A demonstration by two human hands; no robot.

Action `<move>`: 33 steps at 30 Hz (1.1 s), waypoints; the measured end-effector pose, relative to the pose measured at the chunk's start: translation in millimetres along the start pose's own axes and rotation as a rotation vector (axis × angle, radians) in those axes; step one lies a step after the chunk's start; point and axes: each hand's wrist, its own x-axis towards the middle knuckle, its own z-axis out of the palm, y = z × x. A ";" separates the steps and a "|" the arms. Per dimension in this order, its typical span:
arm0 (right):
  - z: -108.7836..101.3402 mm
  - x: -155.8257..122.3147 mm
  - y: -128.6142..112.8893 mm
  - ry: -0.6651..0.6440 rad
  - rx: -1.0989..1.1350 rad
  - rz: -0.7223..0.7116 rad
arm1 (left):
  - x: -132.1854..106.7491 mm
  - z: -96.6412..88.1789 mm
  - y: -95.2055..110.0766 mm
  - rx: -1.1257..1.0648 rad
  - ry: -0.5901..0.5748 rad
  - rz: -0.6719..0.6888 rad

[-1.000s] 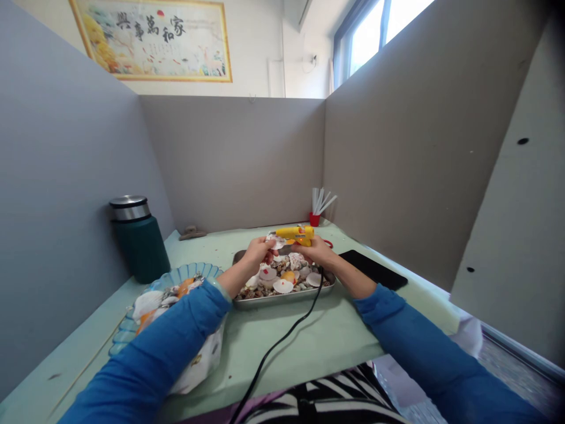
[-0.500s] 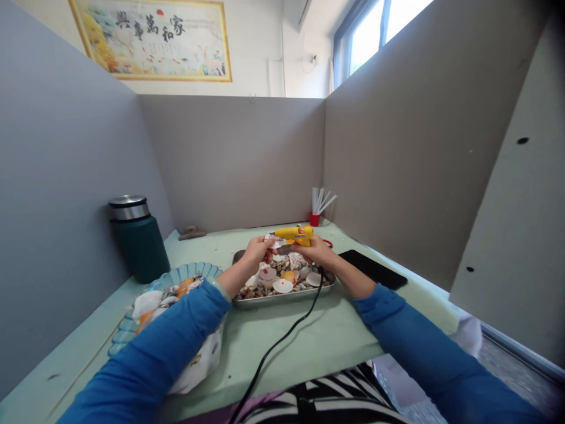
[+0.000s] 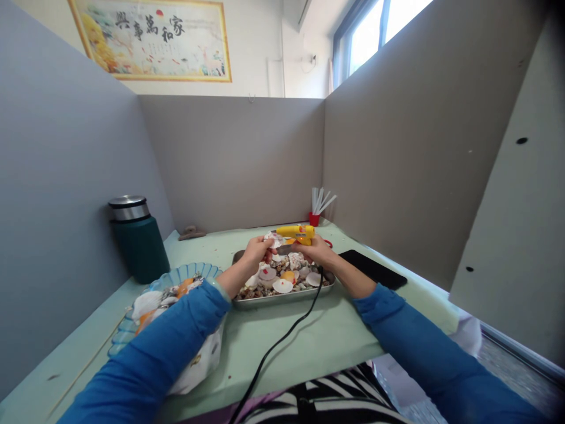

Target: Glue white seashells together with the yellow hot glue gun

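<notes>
My left hand [image 3: 257, 250] pinches a pale, reddish-spotted seashell [image 3: 274, 239] above the far side of a metal tray [image 3: 282, 301]. A yellow hot glue gun [image 3: 295, 232] is gripped in my right hand [image 3: 318, 249], its nozzle pointing left, close to the shell. From the grip a black cord [image 3: 286, 335] runs down over the table to my lap. Several white, orange and brownish shells [image 3: 283, 285] lie in the tray on a bed of small shells or pebbles. My left fingertips are partly hidden.
A blue scalloped plate [image 3: 119, 335] with shells stands at the left, partly behind my sleeve. Beyond it is a dark green flask [image 3: 140, 247]. A red cup [image 3: 313, 219] of glue sticks stands at the back, and a black flat object [image 3: 373, 268] lies right. Grey partitions [image 3: 233, 159] enclose the table.
The shell in my left hand has tilted, showing more of its spotted face, and sits slightly apart from the nozzle. The glue gun has shifted a little right.
</notes>
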 end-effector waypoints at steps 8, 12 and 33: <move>-0.6 3.6 6.7 -0.002 -0.002 -0.015 | -1.6 0.2 0.6 0.016 -0.006 0.012; -0.3 2.9 4.8 0.008 0.020 -0.029 | -2.4 0.6 1.2 0.020 -0.001 0.017; 1.7 4.8 -1.0 0.145 -0.296 -0.200 | -0.6 1.5 0.1 0.065 0.047 0.045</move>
